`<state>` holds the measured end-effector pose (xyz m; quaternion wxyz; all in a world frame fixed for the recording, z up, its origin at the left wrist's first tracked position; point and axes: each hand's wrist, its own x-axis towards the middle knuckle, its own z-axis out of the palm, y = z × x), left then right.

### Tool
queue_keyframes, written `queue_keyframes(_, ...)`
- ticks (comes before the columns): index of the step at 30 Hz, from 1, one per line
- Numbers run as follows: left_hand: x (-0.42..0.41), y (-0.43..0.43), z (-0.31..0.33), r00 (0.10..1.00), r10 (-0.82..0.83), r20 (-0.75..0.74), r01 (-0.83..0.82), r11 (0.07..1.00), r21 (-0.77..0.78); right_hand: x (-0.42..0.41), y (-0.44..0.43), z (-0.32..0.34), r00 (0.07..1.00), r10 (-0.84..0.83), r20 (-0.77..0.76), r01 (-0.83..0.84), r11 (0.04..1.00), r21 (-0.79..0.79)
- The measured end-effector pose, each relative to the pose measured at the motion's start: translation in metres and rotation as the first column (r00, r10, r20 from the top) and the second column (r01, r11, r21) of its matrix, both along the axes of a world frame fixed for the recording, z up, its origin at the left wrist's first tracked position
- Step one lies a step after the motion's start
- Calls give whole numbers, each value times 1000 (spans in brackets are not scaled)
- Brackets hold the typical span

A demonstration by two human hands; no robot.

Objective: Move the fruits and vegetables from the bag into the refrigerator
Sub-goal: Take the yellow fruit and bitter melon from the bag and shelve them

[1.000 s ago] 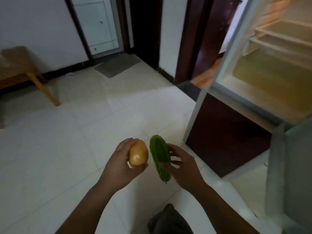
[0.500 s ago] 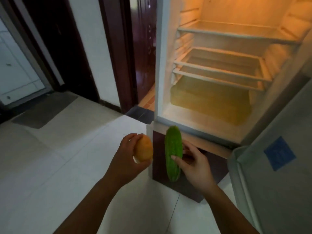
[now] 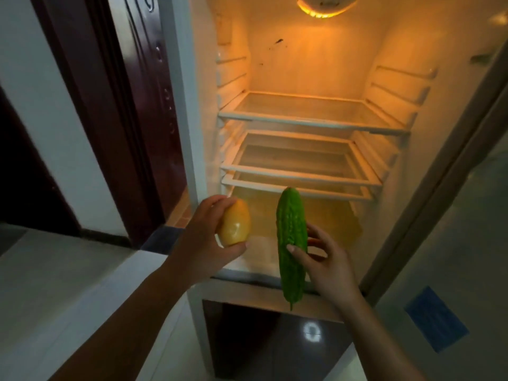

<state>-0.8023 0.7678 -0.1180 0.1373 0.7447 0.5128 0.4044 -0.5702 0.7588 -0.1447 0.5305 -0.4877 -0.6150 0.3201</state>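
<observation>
Mango (image 3: 236,226) and bitter gourd (image 3: 291,229) are both held in the air just in front of the open refrigerator (image 3: 189,119), neither one inside it yet. The left hand (image 3: 206,243) grasps the yellow mango, fingers curled over its top and thumb under its lower end. The right hand (image 3: 327,265) grips the green gourd near its middle, thumb on the front and fingers behind. The gourd stands nearly upright with its pointed tip down.

Below the hands is the dark red lower panel (image 3: 247,339) of the refrigerator. On the right, the refrigerator door (image 3: 453,229) stands open, with a blue sticker (image 3: 435,318) on it.

Beyond the fruit, the floor of the lit compartment glows yellow. Two shelves (image 3: 299,174) sit close together above it, and a third shelf (image 3: 310,121) is higher up. A lamp (image 3: 327,6) shines at the top. To the left are pale floor tiles (image 3: 55,284) and a dark red room door (image 3: 143,105).
</observation>
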Motion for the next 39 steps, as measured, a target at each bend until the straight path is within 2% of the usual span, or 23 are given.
queue_keyframes(9,5,99,55,975,-222,3,220,969,109,-13,63,52,985,-153,85,138,978,155)
queue_keyframes(18,15,148,72,922,-386,18,377,909,181,-9,89,66,939,-332,88,311,931,192)
queue_keyframes(22,21,162,91,927,-375,17,362,906,217,4,99,83,933,-344,109,315,924,216)
queue_keyframes(27,21,176,111,946,-325,-15,318,915,249,9,112,106,953,-276,125,244,943,225)
queue_keyframes(33,27,193,147,971,-232,-53,237,921,309,10,128,112,970,-232,66,216,958,190)
queue_keyframes(39,40,235,156,980,-131,-153,158,970,183,14,136,105,975,-213,63,205,972,117)
